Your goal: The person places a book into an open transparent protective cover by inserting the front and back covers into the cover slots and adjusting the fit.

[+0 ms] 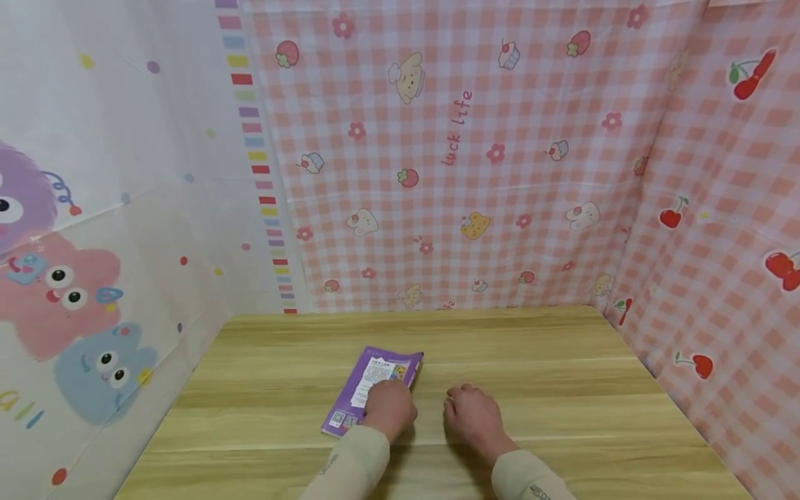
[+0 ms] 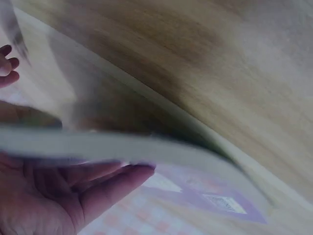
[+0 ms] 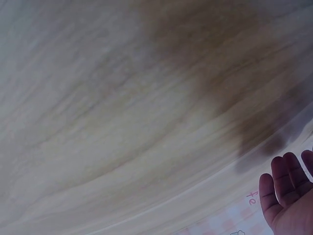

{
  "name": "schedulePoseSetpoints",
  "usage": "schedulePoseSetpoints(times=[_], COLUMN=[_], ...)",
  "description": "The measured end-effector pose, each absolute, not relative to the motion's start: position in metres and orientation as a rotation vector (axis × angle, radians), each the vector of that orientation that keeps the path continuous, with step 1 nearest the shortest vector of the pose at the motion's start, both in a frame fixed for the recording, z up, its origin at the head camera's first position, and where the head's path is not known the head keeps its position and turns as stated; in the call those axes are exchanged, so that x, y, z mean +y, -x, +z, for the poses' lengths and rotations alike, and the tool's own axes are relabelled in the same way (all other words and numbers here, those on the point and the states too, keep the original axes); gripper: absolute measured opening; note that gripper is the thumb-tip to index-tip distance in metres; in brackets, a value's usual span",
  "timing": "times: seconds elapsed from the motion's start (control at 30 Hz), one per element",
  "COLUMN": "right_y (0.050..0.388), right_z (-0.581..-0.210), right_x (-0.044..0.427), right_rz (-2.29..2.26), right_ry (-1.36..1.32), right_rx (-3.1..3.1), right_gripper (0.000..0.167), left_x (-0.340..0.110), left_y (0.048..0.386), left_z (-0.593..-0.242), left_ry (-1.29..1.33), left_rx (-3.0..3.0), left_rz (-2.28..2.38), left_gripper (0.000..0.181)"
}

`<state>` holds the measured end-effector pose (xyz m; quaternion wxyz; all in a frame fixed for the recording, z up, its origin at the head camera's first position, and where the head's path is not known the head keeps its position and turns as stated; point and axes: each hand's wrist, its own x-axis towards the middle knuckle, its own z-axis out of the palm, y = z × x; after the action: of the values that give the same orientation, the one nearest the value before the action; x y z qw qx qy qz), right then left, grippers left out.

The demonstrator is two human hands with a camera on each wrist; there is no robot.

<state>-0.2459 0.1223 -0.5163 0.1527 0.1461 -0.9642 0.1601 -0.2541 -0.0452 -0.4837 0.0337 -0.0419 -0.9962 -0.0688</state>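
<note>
A purple book [image 1: 354, 380], with a white text panel and printed codes on its cover, lies slanted on the table. My left hand [image 1: 390, 408] grips it by its right-hand side. In the left wrist view the pale page edge of the book [image 2: 146, 151] curves across, with the fingers [image 2: 105, 193] along the purple cover and the thumb side partly hidden behind the pages. To the right of the book, my right hand [image 1: 478, 419] hovers or rests over the wood; contact is unclear. Its fingers [image 3: 288, 178] are loosely extended in the right wrist view and hold nothing.
The wood-grain table [image 1: 537, 347] reaches back to a pink checked cloth [image 1: 437, 194] hung behind it. A white patterned cloth [image 1: 200, 208] hangs at the left. Another checked cloth with cherries [image 1: 719, 278] hangs along the right edge.
</note>
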Motion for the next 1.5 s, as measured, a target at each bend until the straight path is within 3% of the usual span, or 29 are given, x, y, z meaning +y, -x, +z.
schedulePoseSetpoints(times=[0.27,0.5,0.77,1.03,1.27,1.5], right_y=[0.246,0.251,0.253,0.252,0.258,0.257], right_z=[-0.515,-0.511,-0.500,-0.484,-0.491,-0.494], right_x=[0.118,0.115,0.123,0.131,0.137,0.135], right_rz=[0.569,0.829,1.173,1.612,1.658,1.538], right_ry=[-0.450,-0.357,-0.216,0.166,0.262,0.187], right_rx=[-2.752,-2.765,-2.721,-2.683,-2.626,-2.660], right_gripper=[0.021,0.034,0.051,0.058,0.049,0.046], left_x=[-0.043,-0.029,-0.023,-0.036,-0.055,-0.066], left_y=[0.255,0.260,0.261,0.266,0.269,0.270], left_z=[-0.467,-0.443,-0.428,-0.441,-0.451,-0.466], left_ry=[0.158,0.275,0.389,0.270,0.083,-0.063], left_rx=[-2.818,-2.715,-2.541,-2.319,-2.409,-2.579], left_rz=[-0.381,-0.483,-1.346,-2.058,-2.085,-1.927], left_gripper=[0.020,0.012,0.046,0.056,0.058,0.055])
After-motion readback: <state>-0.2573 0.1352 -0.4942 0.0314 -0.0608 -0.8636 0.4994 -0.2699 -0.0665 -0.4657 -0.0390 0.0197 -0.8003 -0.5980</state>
